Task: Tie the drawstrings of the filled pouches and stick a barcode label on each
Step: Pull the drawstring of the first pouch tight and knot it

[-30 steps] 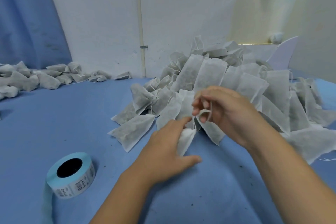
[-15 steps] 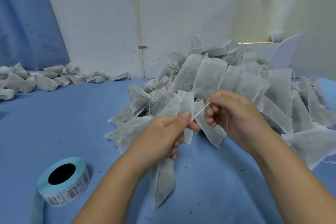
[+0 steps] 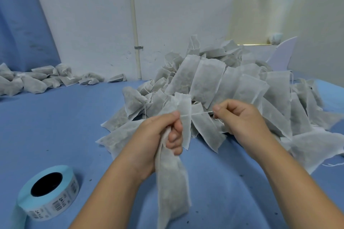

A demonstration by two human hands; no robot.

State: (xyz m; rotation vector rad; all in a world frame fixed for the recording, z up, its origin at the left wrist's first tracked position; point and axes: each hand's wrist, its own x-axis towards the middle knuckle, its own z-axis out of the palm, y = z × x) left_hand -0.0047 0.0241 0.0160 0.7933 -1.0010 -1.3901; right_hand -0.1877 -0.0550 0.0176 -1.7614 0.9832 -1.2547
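drawstring (image 3: 201, 113) pulled taut between 2 hands

left hand (image 3: 154, 135) has its fist wrapped round the gathered neck of 1 filled pouch (image 3: 173, 191), thumb on top, fingers curled underneath. the pouch hangs straight down from that fist, its body a little blurred, low end close to the bottom edge of view. whether the tip touches the cloth, can't tell. right hand (image 3: 240, 117) sits just to the right, pinching the free end of the string between thumb and forefinger, other fingers curled in. the thin white string runs nearly level from the left thumb across to that pinch, a short straight line in the gap between them.

below the hands, blue table cover (image 3: 55, 126). right behind them, a big heap of filled pouches (image 3: 232, 87), grey-white, leaning and overlapping, loose strings trailing out, spreading to the right edge. near left corner, the roll of barcode labels (image 3: 50, 193) lies flat on the cover, pale blue liner, dark core hole facing up, printed labels round its side, well apart from both hands. far left at the back, a smaller row of pouches (image 3: 33, 80) lies at the foot of the wall, too small to tell whether they carry labels. white pipe (image 3: 134, 24) runs up the wall between that row and the heap, blue curtain (image 3: 22, 24) at far left.
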